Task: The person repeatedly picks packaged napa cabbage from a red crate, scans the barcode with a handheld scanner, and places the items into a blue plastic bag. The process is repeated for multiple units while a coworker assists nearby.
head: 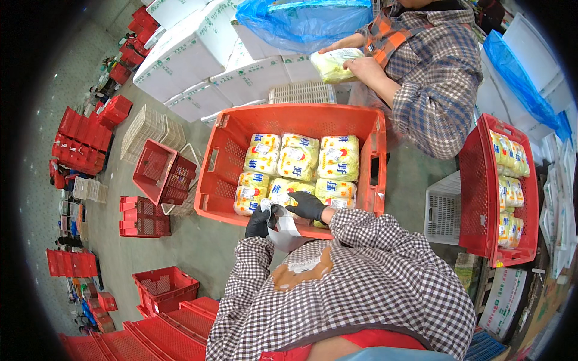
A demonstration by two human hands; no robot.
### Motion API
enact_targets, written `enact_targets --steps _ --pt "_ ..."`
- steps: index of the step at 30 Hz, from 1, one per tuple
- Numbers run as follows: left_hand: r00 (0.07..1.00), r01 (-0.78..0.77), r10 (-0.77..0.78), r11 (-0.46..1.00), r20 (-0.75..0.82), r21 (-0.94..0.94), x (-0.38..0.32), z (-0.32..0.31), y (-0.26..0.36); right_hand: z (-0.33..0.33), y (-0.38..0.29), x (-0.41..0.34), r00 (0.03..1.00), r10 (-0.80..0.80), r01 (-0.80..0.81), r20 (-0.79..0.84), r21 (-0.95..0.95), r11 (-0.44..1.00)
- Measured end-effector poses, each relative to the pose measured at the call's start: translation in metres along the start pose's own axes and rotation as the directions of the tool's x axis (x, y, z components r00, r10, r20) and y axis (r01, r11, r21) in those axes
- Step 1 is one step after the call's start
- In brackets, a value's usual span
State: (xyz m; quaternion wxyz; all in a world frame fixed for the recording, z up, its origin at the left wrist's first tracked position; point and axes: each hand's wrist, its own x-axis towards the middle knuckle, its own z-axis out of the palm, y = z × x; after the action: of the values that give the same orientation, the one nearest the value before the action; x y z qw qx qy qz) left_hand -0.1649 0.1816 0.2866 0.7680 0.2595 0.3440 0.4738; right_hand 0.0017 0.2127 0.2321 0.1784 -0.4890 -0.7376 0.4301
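Note:
In front of me stands a red plastic crate point(289, 113) holding several film-wrapped packs of pale yellow-green leafy vegetable, probably napa cabbage. The wrapping bears blue and orange print, and white stickers show on some packs. My left hand point(258, 222), in a black glove, grips a curling strip of white label paper point(284, 232) at the crate's near edge. Also black-gloved, my right hand point(308, 205) is over the near middle pack point(282, 189), fingers apart and pointing toward the strip. Beside it is the near right pack point(336, 192). The undersides of my fingers are hidden.
Across the crate, a co-worker's hands point(356, 67) hold another wrapped pack point(332, 63). White foam boxes point(194, 58) are stacked behind, one lined with blue plastic point(289, 27). A second filled red crate point(481, 189) stands at right; red crates point(158, 329) stand at lower left.

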Motion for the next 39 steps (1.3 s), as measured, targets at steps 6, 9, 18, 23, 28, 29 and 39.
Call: enact_targets --steps 6,9,18,23,28,29,39 --pt "1.0 0.007 -0.006 0.999 0.026 -0.035 -0.001 0.006 0.002 0.004 0.003 0.001 0.999 -0.017 0.017 -0.043 -0.001 1.0" --pt "0.999 0.017 -0.017 1.0 0.043 -0.007 -0.001 0.006 0.003 0.004 0.003 0.001 0.999 -0.023 0.023 -0.034 0.003 1.0" --pt "0.999 -0.026 0.029 0.997 -0.037 0.07 -0.001 0.003 -0.001 0.0 0.0 0.0 0.999 0.013 -0.012 0.037 -0.011 1.0" --pt "1.0 0.013 -0.013 0.999 -0.004 0.031 0.001 -0.003 -0.002 0.002 0.001 0.0 1.0 -0.007 0.008 0.014 -0.022 1.0" --pt "1.0 0.006 -0.006 1.0 -0.008 0.021 0.002 -0.006 -0.002 0.002 0.003 0.001 1.0 -0.016 0.017 0.02 -0.015 1.0" --pt "1.0 0.008 -0.008 1.0 0.019 0.026 0.002 -0.006 -0.002 0.002 0.003 0.001 1.0 -0.012 0.013 0.025 -0.023 1.0" --pt "0.999 0.016 -0.017 1.0 0.037 0.017 0.001 0.0 0.001 0.001 0.001 0.001 0.999 -0.004 0.004 0.038 -0.007 1.0"
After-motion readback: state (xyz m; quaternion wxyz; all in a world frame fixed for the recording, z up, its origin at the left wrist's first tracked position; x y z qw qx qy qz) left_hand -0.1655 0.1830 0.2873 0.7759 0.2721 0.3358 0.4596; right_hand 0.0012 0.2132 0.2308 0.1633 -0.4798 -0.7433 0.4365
